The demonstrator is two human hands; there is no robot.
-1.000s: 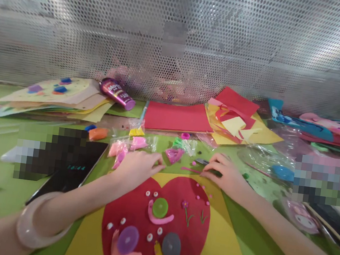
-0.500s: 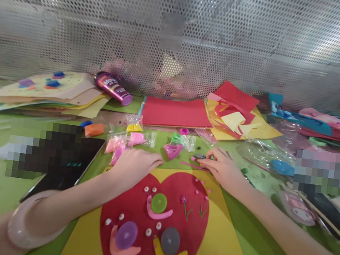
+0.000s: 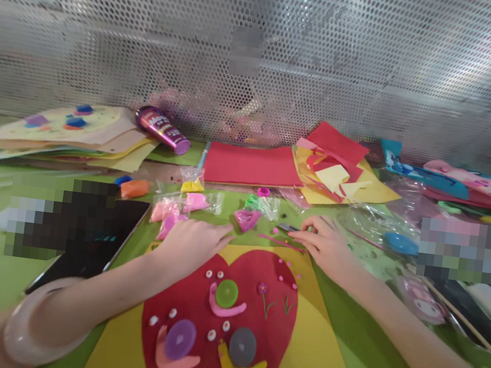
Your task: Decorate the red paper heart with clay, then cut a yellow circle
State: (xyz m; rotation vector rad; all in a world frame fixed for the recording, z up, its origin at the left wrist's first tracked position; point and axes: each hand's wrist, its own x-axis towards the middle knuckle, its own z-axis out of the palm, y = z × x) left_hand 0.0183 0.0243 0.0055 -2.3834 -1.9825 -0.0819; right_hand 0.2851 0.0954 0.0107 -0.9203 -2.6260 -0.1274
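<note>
A yellow sheet [image 3: 323, 349] lies before me with a red paper heart [image 3: 271, 336] on it. The heart carries clay snails with button shells: a green button [image 3: 226, 293], a purple button [image 3: 180, 338] and a grey button [image 3: 242, 346]. My left hand [image 3: 196, 243] rests over the sheet's upper edge, fingers stretched to the right. Beyond that edge, my right hand [image 3: 325, 241] pinches a small grey-bladed tool [image 3: 287, 228], its handle hidden by the fingers. A thin pink clay strip [image 3: 276, 241] and a tiny pink ball [image 3: 275, 230] lie beside the blade.
Bagged clay, including a purple piece [image 3: 246, 220], lies beyond my hands. A phone [image 3: 98, 249] is at left, a tumbler [image 3: 162, 129] behind it. Red paper [image 3: 252, 164] and paper scraps [image 3: 340, 178] lie against a perforated metal panel [image 3: 331, 69].
The view has shifted slightly, and the table items sit a little further left. My right hand stays by the pink strip with the tool; my left hand stays at the sheet's upper edge.
</note>
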